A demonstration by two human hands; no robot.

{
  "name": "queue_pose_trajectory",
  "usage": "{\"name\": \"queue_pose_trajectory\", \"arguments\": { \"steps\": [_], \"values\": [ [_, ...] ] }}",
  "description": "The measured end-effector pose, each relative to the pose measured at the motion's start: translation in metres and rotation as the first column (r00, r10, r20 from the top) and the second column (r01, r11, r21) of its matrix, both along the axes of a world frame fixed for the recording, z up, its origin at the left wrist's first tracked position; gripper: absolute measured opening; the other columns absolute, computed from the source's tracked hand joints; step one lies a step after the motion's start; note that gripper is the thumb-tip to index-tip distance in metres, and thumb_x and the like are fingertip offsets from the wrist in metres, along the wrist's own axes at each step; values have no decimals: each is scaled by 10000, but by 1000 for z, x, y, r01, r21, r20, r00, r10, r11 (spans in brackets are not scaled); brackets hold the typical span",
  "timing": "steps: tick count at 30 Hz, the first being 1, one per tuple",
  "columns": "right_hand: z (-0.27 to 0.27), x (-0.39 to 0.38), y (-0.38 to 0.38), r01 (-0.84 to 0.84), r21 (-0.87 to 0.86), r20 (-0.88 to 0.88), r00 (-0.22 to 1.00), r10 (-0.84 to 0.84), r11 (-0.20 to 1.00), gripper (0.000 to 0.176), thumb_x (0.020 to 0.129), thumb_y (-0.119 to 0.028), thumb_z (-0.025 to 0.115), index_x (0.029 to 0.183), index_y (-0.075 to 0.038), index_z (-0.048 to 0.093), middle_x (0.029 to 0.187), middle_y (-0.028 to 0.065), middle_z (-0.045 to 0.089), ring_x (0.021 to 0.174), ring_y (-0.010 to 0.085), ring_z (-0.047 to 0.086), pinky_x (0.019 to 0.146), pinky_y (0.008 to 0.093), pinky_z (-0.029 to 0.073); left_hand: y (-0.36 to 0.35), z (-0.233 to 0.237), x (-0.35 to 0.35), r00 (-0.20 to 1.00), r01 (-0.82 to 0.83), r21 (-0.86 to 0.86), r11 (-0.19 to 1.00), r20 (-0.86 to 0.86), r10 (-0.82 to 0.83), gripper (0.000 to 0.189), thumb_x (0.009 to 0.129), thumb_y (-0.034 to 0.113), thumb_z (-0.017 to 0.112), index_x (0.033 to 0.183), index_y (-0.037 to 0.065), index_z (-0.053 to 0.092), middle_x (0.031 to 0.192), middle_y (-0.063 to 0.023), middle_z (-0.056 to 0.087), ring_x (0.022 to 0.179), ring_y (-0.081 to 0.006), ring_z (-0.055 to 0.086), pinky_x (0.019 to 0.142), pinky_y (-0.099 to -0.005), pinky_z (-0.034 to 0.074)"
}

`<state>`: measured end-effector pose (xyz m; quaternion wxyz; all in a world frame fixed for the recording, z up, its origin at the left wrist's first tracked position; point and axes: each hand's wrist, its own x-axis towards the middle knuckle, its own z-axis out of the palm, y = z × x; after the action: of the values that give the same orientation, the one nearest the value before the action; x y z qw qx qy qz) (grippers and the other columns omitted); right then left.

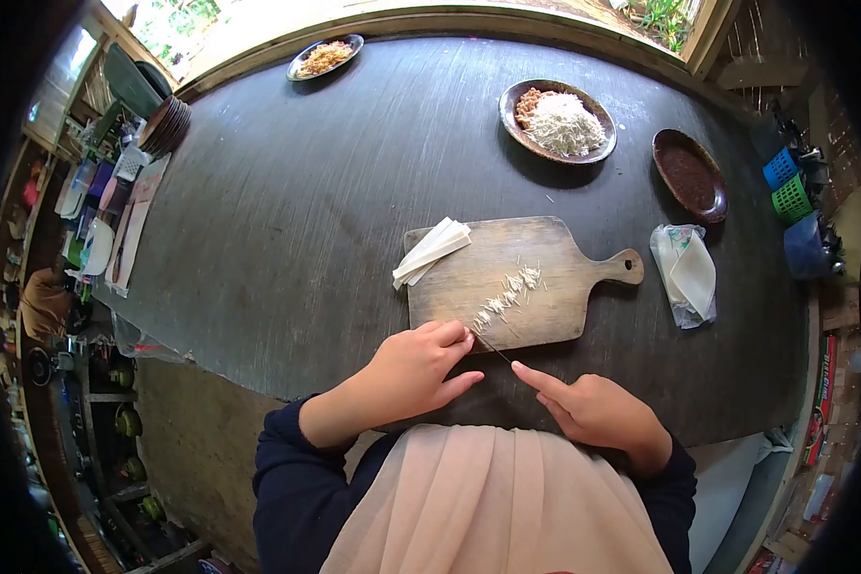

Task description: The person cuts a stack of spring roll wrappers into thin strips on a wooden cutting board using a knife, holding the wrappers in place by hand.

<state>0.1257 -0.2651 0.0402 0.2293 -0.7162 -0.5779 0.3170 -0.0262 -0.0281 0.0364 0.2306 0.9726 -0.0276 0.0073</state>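
Observation:
A wooden cutting board (555, 244) with a handle lies on the dark table in front of me. My right hand (598, 409) grips a knife (494, 349), index finger stretched along it; the handle is hidden in the palm. The thin blade points at the board's near edge. Beside the blade, my left hand (416, 368) is closed, fingertips bent down on the board's near edge; whatever they hold is hidden beneath them. Thin white shreds (509, 295) run in a diagonal line across the board. A stack of long white strips (430, 251) rests over its far left corner.
Farther back stand a plate of white shreds (566, 126) with something reddish beside them, and a small plate of orange-yellow food (323, 59). A brown oval dish (689, 177) and a plastic packet (685, 277) lie right of the board. Coloured baskets (790, 199) hang at the right.

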Motion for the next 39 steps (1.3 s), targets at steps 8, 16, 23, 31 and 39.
{"name": "queue_pose_trajectory", "arguments": {
  "steps": [8,16,23,31,39],
  "values": [
    [0,0,3,-19,13,32,999,18,1000,586,939,-130,612,1497,-182,440,535,181,522,439,350,525,460,441,432,0,3,0,1000,7,7,1000,-13,-7,408,927,339,676,1134,-12,651,1070,-90,627,941,-252,641,776,-331,554],
    [1,0,1,-17,64,66,998,13,998,578,916,-109,631,1470,-180,486,535,155,530,433,331,522,453,423,436,1,-1,-1,1000,27,27,999,15,-27,447,935,378,635,1105,-36,649,1064,-95,611,976,-237,625,782,-315,546],
    [1,2,2,-36,48,43,999,34,998,587,918,-103,622,1480,-180,471,534,159,525,427,327,518,454,419,433,0,1,0,999,38,51,998,20,-39,461,934,382,636,1103,-46,653,1055,-94,608,969,-229,623,782,-309,545],
    [-2,5,1,-35,24,-20,999,35,999,604,923,-99,611,1497,-180,443,536,163,521,429,320,527,453,414,431,-1,2,1,999,37,84,996,14,-38,476,938,395,628,1120,-44,657,1049,-88,605,968,-218,619,775,-297,540],
    [12,9,-7,-72,-56,-7,997,72,996,593,923,-103,582,1496,-158,438,524,168,531,433,332,542,460,444,451,-2,6,3,1000,23,57,998,-14,-22,429,920,351,685,1125,-25,667,1064,-86,630,940,-235,641,780,-322,547]
  ]
}}
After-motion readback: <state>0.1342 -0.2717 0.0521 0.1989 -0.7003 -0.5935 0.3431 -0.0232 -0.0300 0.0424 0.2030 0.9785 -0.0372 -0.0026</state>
